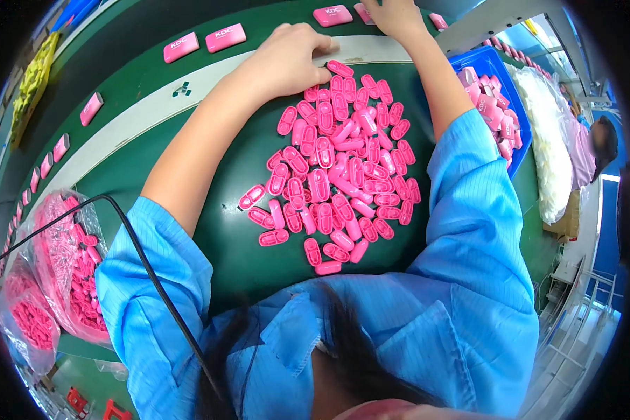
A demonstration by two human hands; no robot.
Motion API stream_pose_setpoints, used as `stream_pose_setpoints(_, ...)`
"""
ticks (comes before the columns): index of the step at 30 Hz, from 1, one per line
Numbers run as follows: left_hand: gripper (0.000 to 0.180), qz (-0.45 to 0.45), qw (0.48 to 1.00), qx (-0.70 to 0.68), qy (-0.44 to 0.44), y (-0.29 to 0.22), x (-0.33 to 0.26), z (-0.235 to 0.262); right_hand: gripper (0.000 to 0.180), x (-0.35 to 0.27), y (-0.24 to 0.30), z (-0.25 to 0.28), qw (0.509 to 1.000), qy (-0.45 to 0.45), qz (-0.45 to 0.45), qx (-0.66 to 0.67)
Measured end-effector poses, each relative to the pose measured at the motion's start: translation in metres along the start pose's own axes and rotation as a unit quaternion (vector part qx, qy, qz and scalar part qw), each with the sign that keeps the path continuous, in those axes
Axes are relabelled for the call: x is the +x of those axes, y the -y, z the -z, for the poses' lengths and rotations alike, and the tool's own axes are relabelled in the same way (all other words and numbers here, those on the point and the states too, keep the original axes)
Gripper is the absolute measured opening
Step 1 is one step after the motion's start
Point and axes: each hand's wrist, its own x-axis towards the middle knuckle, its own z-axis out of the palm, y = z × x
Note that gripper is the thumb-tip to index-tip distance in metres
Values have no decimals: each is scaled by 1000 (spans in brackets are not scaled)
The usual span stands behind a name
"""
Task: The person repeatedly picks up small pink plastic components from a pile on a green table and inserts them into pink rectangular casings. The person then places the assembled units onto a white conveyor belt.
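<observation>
A heap of small pink oblong plastic shells point(343, 168) lies on the green table in front of me. My left hand point(287, 59) rests curled at the heap's far edge, its fingertips on one pink shell point(339, 68). My right hand point(392, 15) reaches further out to the conveyor belt, where it touches a pink rectangular case point(363, 12) beside another pink case point(332, 15). Whether it grips the case is hidden by the frame edge.
More pink cases point(203, 40) ride the dark green belt point(119, 63) to the left. A blue bin point(500, 105) of pink cases stands at right. Clear bags of pink parts point(63, 273) sit at lower left. A black cable point(140, 259) crosses my left sleeve.
</observation>
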Motion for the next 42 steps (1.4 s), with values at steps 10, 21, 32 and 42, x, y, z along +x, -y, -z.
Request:
stream_pose_setpoints(10,31,137,984,-107,-32,-17,-22,11,35,-19,64,67,868,178,-193,422)
stream_pose_setpoints(21,38,203,812,-528,-145,12,-34,-6,27,-64,96,47,627,230,-258,698)
stream_pose_setpoints(32,38,190,849,-459,-180,4,-34,-9,25,-63,107,65,662,197,-215,690)
stream_pose_setpoints(42,28,133,960,-132,-206,-43,-46,-2,24,-66,121,71,697,177,-205,664)
